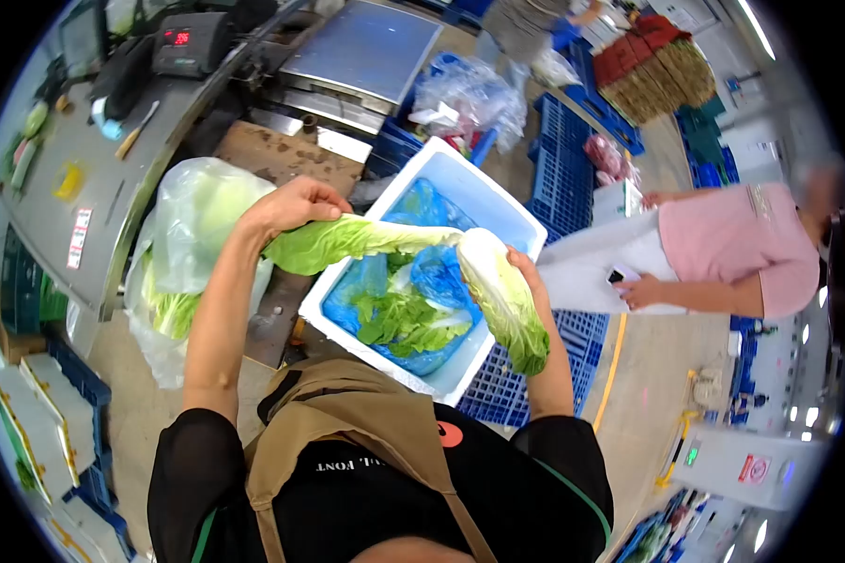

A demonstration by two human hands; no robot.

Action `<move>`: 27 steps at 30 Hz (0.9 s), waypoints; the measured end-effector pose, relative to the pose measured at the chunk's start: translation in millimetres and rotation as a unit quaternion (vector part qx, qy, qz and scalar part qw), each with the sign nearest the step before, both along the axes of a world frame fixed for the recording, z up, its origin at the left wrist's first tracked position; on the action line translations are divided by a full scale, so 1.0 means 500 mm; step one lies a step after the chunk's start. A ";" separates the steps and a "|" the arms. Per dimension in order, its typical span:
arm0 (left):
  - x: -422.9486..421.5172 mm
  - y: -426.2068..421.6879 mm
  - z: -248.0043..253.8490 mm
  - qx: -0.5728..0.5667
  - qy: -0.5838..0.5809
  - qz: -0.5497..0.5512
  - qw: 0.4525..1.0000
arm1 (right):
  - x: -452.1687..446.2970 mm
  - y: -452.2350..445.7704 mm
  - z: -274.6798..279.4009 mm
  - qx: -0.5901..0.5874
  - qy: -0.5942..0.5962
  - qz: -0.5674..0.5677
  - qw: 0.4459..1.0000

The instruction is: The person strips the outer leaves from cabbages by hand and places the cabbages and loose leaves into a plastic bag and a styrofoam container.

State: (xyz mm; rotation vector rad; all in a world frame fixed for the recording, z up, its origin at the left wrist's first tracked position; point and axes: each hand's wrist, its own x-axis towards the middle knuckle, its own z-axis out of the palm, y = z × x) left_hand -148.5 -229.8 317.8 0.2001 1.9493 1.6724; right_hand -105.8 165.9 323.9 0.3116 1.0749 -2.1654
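Observation:
My right hand (524, 266) grips a napa cabbage (499, 286) from its right side, the white base up and the green leaf tips down. A long cabbage leaf (343, 242) is pinched in my left hand (300, 204). It stretches across to the cabbage's base; whether it is still joined there I cannot tell. Below both hands sits a white foam box (382, 363), lined with a blue plastic bag (352, 291) and holding loose green leaves (399, 324). Left of it, clear plastic bags (197, 216) contain more cabbage.
A metal table (113, 188) at left carries a display unit (190, 45) with red digits and a brush (137, 129). Blue pallets (559, 169) lie right of the box. A person in a pink shirt (737, 239) stands close by, phone in hand.

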 end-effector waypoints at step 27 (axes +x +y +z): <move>0.122 0.436 0.019 0.077 0.127 0.161 0.976 | 0.004 -0.064 -0.056 -0.008 0.183 -0.230 0.956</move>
